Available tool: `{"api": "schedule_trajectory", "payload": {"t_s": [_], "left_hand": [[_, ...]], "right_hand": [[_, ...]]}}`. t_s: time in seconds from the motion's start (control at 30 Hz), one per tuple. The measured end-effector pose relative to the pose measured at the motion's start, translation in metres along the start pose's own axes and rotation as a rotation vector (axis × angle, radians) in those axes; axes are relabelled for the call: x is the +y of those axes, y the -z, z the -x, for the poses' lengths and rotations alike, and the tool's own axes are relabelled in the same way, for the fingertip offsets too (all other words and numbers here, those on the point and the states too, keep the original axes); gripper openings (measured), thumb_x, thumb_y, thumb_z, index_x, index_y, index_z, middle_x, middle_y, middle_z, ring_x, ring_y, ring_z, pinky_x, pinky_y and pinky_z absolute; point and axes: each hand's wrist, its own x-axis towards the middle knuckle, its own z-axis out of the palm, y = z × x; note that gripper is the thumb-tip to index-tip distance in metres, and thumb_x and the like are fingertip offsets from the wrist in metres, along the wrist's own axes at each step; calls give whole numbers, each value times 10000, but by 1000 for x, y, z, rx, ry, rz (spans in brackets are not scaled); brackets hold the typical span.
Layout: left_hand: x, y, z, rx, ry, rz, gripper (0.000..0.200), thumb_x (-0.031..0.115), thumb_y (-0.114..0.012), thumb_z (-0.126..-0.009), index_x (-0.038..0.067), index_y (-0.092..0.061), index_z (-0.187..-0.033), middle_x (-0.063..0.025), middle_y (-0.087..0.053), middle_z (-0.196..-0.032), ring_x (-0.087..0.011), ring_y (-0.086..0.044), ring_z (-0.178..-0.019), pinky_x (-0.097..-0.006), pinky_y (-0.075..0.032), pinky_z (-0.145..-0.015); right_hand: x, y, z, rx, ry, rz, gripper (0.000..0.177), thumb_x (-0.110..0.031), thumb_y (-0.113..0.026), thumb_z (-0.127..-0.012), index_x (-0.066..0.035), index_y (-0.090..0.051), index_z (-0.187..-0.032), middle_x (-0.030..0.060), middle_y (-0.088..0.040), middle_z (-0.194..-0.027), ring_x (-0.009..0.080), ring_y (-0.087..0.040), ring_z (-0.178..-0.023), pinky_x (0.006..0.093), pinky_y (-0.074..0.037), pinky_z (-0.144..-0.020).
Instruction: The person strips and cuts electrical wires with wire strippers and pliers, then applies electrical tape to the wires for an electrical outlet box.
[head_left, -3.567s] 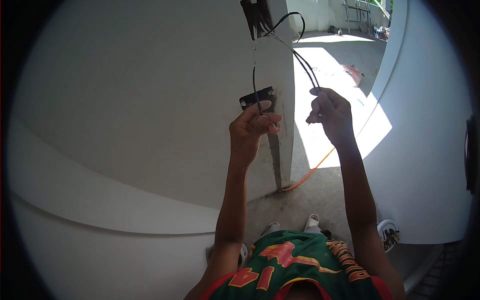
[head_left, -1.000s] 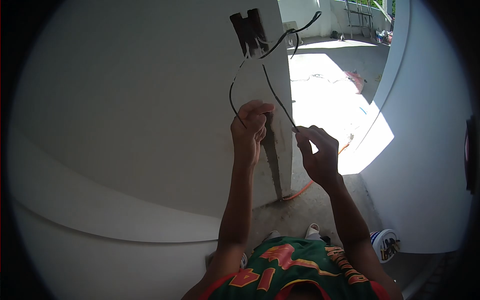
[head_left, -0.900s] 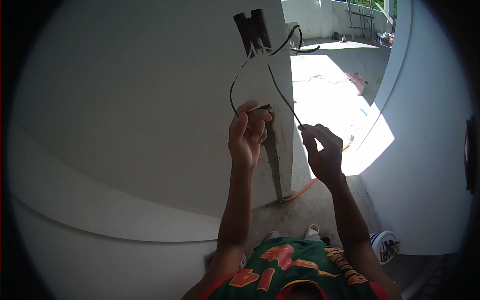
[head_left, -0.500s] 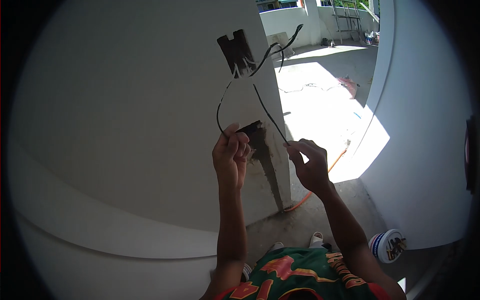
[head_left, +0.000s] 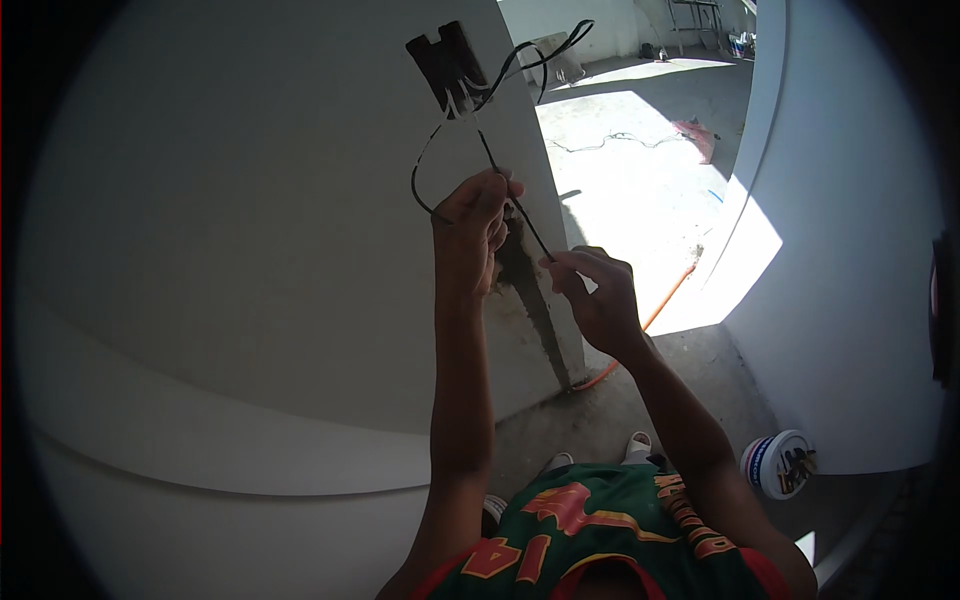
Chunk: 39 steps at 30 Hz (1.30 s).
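Lifted higher now, the left hand [head_left: 472, 218] is pinching the looped wire [head_left: 415, 185]; the right hand [head_left: 592, 292] is clamping the straight wire [head_left: 531, 229] from the wall box [head_left: 445, 55].

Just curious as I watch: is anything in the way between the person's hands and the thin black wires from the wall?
Nothing visible. The left hand pinches the looped thin black wire, the right hand the straighter black wire; both run freely up to the dark rectangular wall opening.
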Motion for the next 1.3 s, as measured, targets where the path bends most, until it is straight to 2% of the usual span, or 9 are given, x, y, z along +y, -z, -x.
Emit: {"api": "schedule_trajectory", "payload": {"t_s": [0.23,0.27,0.37,0.4,0.5,0.53,0.73,1.2,1.3], "left_hand": [[-3,8,-3,90,-22,5,211,180,-713,-871,8,-708,-993,-24,-659,-896,-7,-316,-487,-201,-229,-429],[-3,7,-3,90,-27,10,208,176,-716,-867,6,-709,-987,-26,-660,-904,-9,-321,-485,-203,-230,-429],[-8,3,-5,87,-55,15,195,164,-722,-858,4,-713,-970,-30,-663,-923,-11,-336,-481,-205,-232,-429],[-8,0,-4,84,-75,11,189,160,-721,-857,4,-714,-964,-29,-664,-927,-10,-341,-481,-204,-232,-429],[-6,-2,-5,99,-39,-38,196,156,-727,-850,12,-706,-980,-4,-654,-864,-7,-359,-480,-198,-239,-428],[-4,-2,-2,115,-11,-59,198,152,-733,-844,12,-701,-982,4,-649,-843,-5,-362,-480,-196,-240,-427],[3,-3,32,280,-216,146,600,570,-370,-986,26,-614,-921,43,-392,-554,-30,-228,-448,-209,-194,-423],[-36,-17,42,74,-116,-45,238,196,-504,-987,15,-647,-926,-71,-655,-806,-96,-547,-684,-261,-448,-626],[-44,-10,42,29,-90,99,227,197,-506,-980,27,-599,-863,-55,-612,-733,-116,-573,-718,-281,-459,-652]], "right_hand": [[-25,10,-20,115,273,659,139,-140,-622,-860,-18,-677,-899,93,-669,-973,251,-580,-1073,509,-220,-1077],[-27,8,-25,128,287,675,169,-165,-609,-870,-21,-665,-939,105,-651,-1064,253,-560,-1116,562,-112,-1095],[-30,1,-44,118,301,543,187,-176,-615,-873,-21,-654,-970,88,-660,-1034,238,-569,-1111,573,-89,-1095],[-37,-1,-49,141,319,542,164,-163,-620,-875,-27,-657,-959,93,-682,-950,254,-625,-1010,528,-275,-1046],[-25,-5,-61,100,231,334,135,-138,-609,-889,-27,-654,-951,115,-687,-850,289,-669,-819,425,-481,-822],[-25,-4,-63,89,229,260,125,-129,-595,-904,-21,-648,-938,150,-675,-785,321,-659,-678,372,-504,-606],[-2,9,-56,129,155,288,142,-136,-568,-929,-15,-642,-917,145,-664,-738,293,-657,-655,374,-497,-599],[-16,-9,0,-8,259,530,198,-8,-641,-794,-38,-673,-988,91,-661,-779,239,-659,-676,345,-519,-585],[-36,-2,-3,-14,357,672,162,-39,-683,-770,-53,-686,-932,105,-667,-927,256,-653,-867,367,-522,-724]]}}
